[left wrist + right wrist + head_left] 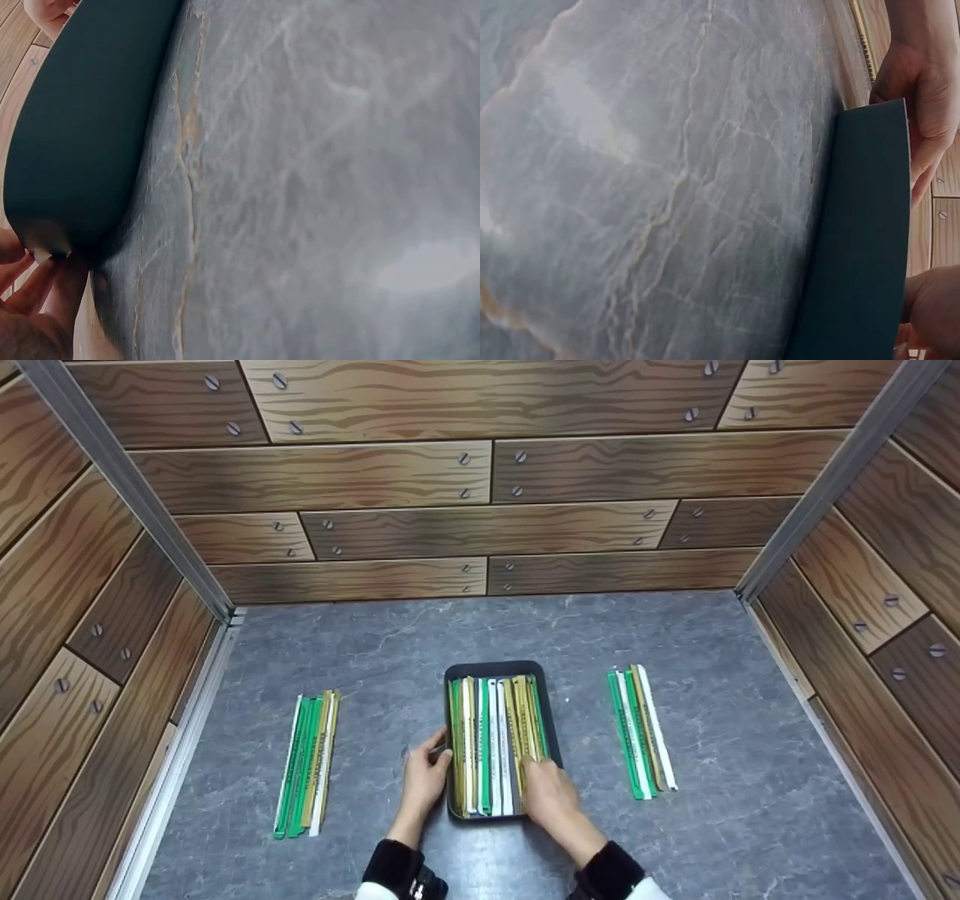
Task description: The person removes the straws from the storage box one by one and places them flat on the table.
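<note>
A black rectangular tray (499, 669) holds several long, thin printed stick packets (484, 742) in green, white and gold, laid lengthwise side by side. My left hand (424, 780) is at the tray's left side. Its fingertips touch the dark outer wall (82, 127) in the left wrist view. Over the tray's front right part, my right hand (551, 795) reaches in among the gold and green packets. Its fingers are bent downward, but the fingertips are hidden, so whether they pinch a packet is unclear. In the right wrist view the tray wall (862, 232) covers part of both hands.
Left of the tray lies a row of green, gold and white packets (304, 769). A smaller row (641, 735) lies to the right. The grey marbled tabletop (750, 810) is bounded by wood-patterned panels (480, 532) at the back and both sides.
</note>
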Action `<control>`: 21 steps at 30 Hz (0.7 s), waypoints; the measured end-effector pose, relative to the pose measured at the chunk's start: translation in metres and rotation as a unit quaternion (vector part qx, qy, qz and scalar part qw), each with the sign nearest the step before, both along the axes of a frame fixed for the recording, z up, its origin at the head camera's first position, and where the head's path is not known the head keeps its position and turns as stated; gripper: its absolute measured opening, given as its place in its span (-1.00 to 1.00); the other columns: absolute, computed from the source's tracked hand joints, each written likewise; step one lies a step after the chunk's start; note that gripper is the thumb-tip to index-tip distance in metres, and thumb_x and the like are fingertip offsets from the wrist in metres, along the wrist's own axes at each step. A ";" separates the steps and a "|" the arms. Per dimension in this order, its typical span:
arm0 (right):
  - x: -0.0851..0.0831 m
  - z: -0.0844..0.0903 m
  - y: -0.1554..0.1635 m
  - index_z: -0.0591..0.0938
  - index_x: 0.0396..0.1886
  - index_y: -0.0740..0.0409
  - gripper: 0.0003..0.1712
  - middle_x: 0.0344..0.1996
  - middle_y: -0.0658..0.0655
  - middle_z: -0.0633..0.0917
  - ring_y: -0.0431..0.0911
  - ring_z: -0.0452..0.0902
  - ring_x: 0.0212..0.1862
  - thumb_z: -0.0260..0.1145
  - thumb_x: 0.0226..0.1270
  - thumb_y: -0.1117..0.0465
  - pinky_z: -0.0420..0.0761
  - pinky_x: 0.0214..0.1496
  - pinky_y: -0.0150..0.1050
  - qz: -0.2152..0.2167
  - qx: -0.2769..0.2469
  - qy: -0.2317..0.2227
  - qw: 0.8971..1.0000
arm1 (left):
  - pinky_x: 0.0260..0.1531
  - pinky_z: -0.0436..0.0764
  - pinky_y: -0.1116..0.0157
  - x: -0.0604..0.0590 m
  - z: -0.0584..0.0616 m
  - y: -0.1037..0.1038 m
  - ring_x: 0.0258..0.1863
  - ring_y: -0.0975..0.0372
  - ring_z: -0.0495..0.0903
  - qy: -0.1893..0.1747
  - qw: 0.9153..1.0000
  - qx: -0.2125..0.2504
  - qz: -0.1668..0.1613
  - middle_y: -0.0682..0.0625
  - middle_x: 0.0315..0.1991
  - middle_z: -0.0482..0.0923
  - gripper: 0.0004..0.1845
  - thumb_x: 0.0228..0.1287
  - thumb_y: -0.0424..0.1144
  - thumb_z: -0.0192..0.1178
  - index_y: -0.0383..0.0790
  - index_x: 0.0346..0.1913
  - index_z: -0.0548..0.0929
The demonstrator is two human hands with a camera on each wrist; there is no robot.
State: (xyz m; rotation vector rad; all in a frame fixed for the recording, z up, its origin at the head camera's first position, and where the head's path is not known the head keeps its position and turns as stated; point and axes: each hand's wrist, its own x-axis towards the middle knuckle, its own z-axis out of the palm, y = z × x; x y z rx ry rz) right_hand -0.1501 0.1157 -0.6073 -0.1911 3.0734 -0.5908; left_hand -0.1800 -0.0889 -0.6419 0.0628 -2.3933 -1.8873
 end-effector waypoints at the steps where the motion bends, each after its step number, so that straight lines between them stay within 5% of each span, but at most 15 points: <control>1: 0.000 -0.001 0.000 0.57 -0.34 0.21 -0.76 -0.53 0.26 0.58 0.17 0.57 -0.51 0.32 -0.05 0.50 0.52 -0.66 -0.06 -0.001 -0.001 0.001 1.000 | 0.00 0.61 0.09 0.000 0.000 0.000 -0.06 -0.07 0.66 0.001 1.000 0.001 -0.002 -0.38 0.12 0.54 -0.54 0.29 -0.54 0.13 -0.49 0.26 0.47; 7: 0.000 -0.004 0.002 0.62 -0.20 0.23 -0.65 -0.52 0.28 0.62 0.18 0.57 -0.53 0.33 -0.09 0.49 0.53 -0.65 -0.04 0.001 -0.010 0.012 1.000 | 0.00 0.61 0.08 0.000 0.000 0.000 -0.07 -0.06 0.67 -0.001 1.000 -0.008 0.000 -0.37 0.13 0.54 -0.53 0.28 -0.52 0.15 -0.46 0.26 0.48; 14: 0.000 -0.005 0.007 0.64 -0.29 0.19 -0.77 -0.52 0.22 0.67 0.14 0.62 -0.49 0.23 0.09 0.51 0.56 -0.60 -0.04 0.004 -0.041 0.053 0.998 | -0.02 0.62 0.09 0.000 -0.001 -0.001 -0.08 -0.04 0.67 0.000 1.000 -0.011 0.002 -0.36 0.12 0.55 -0.54 0.28 -0.52 0.15 -0.45 0.26 0.49; 21: 0.001 0.003 0.014 0.62 0.05 0.26 -0.51 -0.44 0.20 0.71 0.01 0.62 -0.48 0.36 0.04 0.51 0.56 -0.61 -0.21 -0.009 -0.127 0.073 0.989 | -0.04 0.62 0.10 -0.001 -0.003 -0.001 -0.13 0.00 0.69 0.002 1.000 -0.013 0.003 -0.36 0.14 0.53 -0.54 0.27 -0.52 0.16 -0.44 0.26 0.50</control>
